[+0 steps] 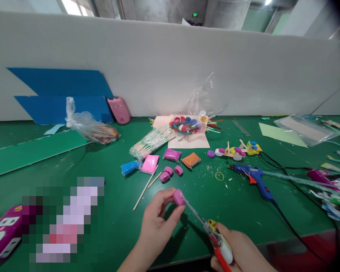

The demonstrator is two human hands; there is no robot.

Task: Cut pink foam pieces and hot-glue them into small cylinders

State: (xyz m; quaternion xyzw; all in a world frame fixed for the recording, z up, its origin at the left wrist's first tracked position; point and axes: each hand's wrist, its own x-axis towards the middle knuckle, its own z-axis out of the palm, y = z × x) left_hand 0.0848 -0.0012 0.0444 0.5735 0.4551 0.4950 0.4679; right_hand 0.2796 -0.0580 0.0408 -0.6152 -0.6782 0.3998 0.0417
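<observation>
My left hand (161,219) pinches a pink bottle cap (179,197) between thumb and fingers, above the front of the table. In my right hand (240,247) is a red-handled tool (221,258) with a long, thin, greyish shaft or blade; white and yellow parts show at the grip, and its exact kind is unclear. The tip of the tool meets the right side of the cap. Beyond my left hand lie several more pink caps (164,176), two wooden sticks (146,187) and packets of pink (150,164), purple, orange and blue clay-like material.
A blue glue gun (253,175) with a trailing cord lies at right, below an assembly of sticks and caps (235,151). Farther back are bagged wooden sticks (151,142) and a bag of coloured caps (187,124). A purple power strip (8,230) lies at left.
</observation>
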